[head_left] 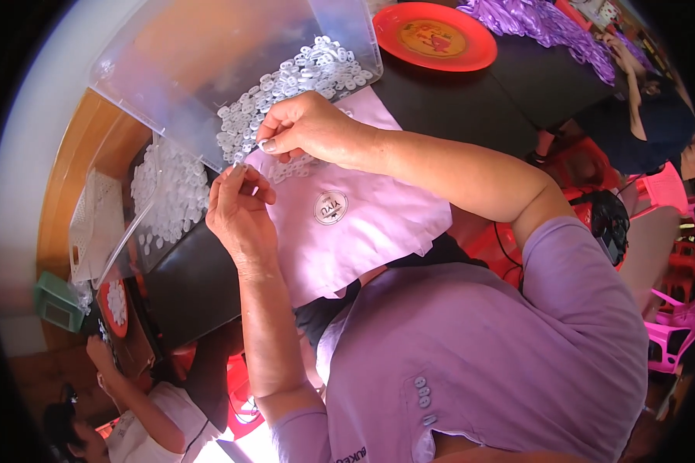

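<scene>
Over a cloth [378, 231] likely for catching strays, left hand [241, 210] pinches a piece [239, 157]; what right hand [320, 130] holds is unclear.

Lettering [330, 207] — on pink cloth [386, 202], purple shirt [479, 347]

Right passage: dark tabletop [444, 104] below the red plate [390, 38]; we could slide through, right forearm [455, 166] bordering.
Between hands: left hand [241, 208] and right hand [309, 127] nearly meet; we judge it tight.
Ahead: translucent plastic bin [177, 69] walls us off, white two-holed pieces [243, 112] heaped inside.
Left flank: perforated white basket [99, 224] crowds us.
</scene>
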Demonstrator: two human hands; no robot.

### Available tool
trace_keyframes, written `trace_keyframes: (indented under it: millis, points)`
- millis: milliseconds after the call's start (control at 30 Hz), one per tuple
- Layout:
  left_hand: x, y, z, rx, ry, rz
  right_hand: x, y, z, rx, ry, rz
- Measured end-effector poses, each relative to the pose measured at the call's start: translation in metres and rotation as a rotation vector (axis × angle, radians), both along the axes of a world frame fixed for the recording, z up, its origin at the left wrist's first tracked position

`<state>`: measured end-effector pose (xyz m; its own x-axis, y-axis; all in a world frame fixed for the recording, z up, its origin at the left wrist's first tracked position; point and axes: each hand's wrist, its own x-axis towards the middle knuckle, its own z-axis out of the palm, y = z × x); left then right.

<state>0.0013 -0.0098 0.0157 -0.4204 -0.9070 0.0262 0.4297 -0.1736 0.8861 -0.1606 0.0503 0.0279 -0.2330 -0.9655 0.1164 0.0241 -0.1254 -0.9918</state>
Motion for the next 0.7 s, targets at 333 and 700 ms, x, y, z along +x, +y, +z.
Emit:
trace_keyframes:
  millis: [333, 700]
  points:
    - [-0.001, 0.001, 0.001, -0.017, 0.007, -0.040, 0.006, 0.005, 0.008, 0.012, 0.000, -0.006]
    - [-0.001, 0.005, 0.000, -0.060, -0.042, 0.012, 0.007, 0.003, 0.008, -0.035, 0.016, -0.016]
